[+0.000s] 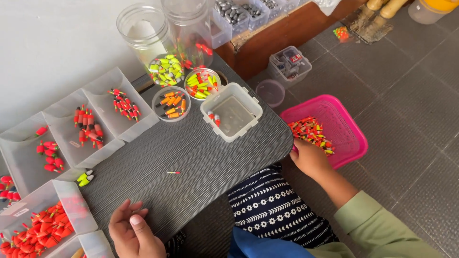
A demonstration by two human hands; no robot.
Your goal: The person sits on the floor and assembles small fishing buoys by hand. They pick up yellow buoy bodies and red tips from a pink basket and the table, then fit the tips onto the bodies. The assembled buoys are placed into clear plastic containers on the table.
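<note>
Now logged: right hand (310, 156) reaching off the counter (191, 157) into pink basket (346, 125) on the floor, fingers curled among the heap of small red-orange fishing floats (310, 131); grip hidden by knuckles, cannot tell whether anything held. Left hand (131, 231) resting at counter's near edge, loosely open, grip empty. One thin float (173, 172) lying alone mid-counter, well apart from both hands. Clear square tub (232, 111) with two floats just beyond; sorted trays (103, 102) along left.
</note>
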